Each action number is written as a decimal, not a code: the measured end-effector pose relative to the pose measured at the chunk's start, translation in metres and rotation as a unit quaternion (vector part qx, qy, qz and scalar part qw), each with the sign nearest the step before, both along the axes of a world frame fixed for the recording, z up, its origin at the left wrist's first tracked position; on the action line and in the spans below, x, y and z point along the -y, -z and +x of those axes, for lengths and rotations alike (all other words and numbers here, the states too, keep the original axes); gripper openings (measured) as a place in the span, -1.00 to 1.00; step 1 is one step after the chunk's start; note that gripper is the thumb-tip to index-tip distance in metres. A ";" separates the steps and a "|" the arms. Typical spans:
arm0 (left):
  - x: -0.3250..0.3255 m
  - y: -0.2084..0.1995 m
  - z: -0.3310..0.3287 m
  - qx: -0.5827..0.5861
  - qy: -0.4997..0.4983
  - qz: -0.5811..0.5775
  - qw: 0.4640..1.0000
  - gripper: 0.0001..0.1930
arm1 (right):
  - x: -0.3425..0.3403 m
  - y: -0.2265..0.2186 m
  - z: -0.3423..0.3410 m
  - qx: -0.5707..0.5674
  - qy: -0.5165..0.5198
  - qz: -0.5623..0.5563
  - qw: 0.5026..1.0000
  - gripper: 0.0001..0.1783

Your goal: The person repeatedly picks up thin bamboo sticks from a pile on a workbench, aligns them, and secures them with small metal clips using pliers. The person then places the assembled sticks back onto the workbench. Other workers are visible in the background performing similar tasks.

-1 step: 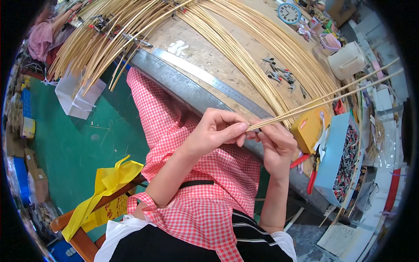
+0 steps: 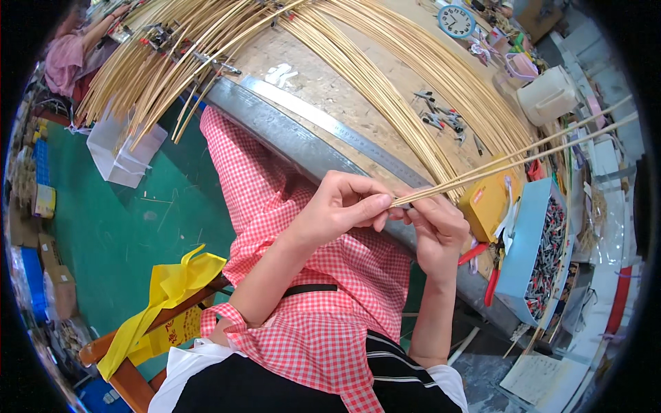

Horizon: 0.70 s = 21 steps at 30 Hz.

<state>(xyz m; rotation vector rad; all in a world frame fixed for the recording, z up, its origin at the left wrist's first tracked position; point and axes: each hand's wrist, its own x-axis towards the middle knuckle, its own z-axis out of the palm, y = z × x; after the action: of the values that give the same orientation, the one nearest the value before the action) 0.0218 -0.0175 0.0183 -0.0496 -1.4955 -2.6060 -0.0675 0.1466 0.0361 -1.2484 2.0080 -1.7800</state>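
Left grip (image 2: 348,204) pinches two thin rods (image 2: 447,186) beside the right grip (image 2: 442,230)

Head-worn fisheye, looking down, near, over lap (image 2: 358,268) and workbench (image 2: 323,82).

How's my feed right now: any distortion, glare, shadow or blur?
Head view: the dark grey metal table edge bends; head view: the long silver metal ruler shines palest toward its upper-left end; head view: shadow darkens part of the green floor; head view: the bare left hand, bare right hand and slim tan sticks look fairly sharp.
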 end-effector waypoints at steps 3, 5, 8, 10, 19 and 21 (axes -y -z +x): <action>-0.005 0.001 -0.001 -0.013 -0.015 0.005 1.000 -0.79 | -0.003 0.000 -0.002 -0.014 0.000 0.007 1.000 -0.60; -0.008 0.003 -0.002 -0.022 -0.028 0.009 0.999 -0.79 | -0.004 -0.003 -0.002 -0.028 0.003 0.015 0.999 -0.60; -0.011 0.005 -0.002 -0.026 -0.043 0.001 0.999 -0.80 | -0.004 -0.003 -0.002 -0.031 0.008 0.011 0.999 -0.62; -0.012 0.004 -0.002 -0.024 -0.051 -0.011 0.998 -0.81 | -0.005 -0.003 -0.002 -0.039 0.009 0.010 0.999 -0.64; -0.012 0.002 0.000 -0.004 -0.063 -0.033 0.997 -0.77 | -0.007 -0.016 -0.007 -0.097 -0.023 0.054 0.994 -0.65; -0.013 0.005 -0.001 0.000 -0.043 -0.013 0.999 -0.77 | -0.005 -0.020 -0.011 -0.079 -0.018 0.023 0.996 -0.65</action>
<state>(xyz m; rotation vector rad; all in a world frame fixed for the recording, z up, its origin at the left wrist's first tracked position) 0.0206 -0.0044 0.0137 0.0126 -1.4974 -2.5188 -0.0788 0.1519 0.0563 -1.4419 2.0823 -1.6564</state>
